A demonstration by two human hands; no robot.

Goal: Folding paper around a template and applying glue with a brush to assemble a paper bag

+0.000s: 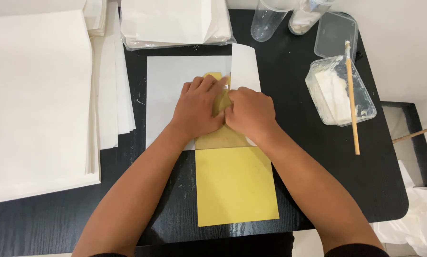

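Note:
A white paper sheet (pixel 168 90) lies on the black table (pixel 318 166), with its right side folded up as a flap (pixel 245 64). A yellow card template (pixel 235 185) rests over it and sticks out towards me. My left hand (pixel 198 107) presses flat on the sheet and the template, fingers spread. My right hand (pixel 251 112) presses beside it, touching the left hand and holding down the folded flap over the yellow card.
Stacks of white paper (pixel 37 100) fill the left side. A bagged pile of white paper (pixel 173 24) lies at the back. A plastic tub of white paste (pixel 339 93) with a wooden stick (pixel 352 95) stands right, near a lid (pixel 334 33) and clear cups (pixel 266 21).

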